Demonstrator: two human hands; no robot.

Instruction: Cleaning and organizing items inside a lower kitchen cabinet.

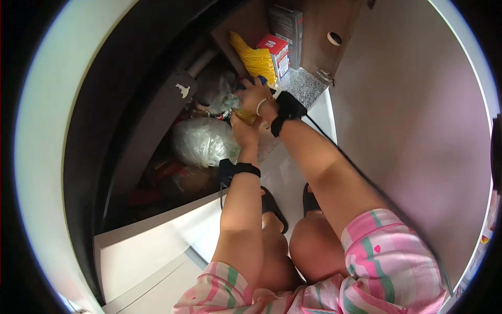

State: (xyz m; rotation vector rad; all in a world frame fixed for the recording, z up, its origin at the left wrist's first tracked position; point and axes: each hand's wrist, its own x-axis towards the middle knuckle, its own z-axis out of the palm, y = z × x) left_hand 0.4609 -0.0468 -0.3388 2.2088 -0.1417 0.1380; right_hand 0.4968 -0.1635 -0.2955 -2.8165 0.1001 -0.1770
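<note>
Both my hands are inside a low cabinet. My left hand [247, 132] closes around a yellow plastic item [246, 116] that shows between it and the other hand. Just above, my right hand [255, 97] reaches over with bent fingers against something dark blue [261, 80]; its grip is hidden. A crumpled clear plastic bag [225, 98] with green marks lies left of the fingers. Below it, beside my left wrist, sits a bulging translucent plastic bag [204, 141]. A yellow plastic package [255, 59] leans beyond my right hand.
A red and white box [276, 51] and a tall grey box [288, 35] stand at the cabinet's back on a speckled base [304, 86]. The open door [408, 129] borders the right. A dark panel [149, 129] slants along the left. A cable [353, 168] follows my right arm.
</note>
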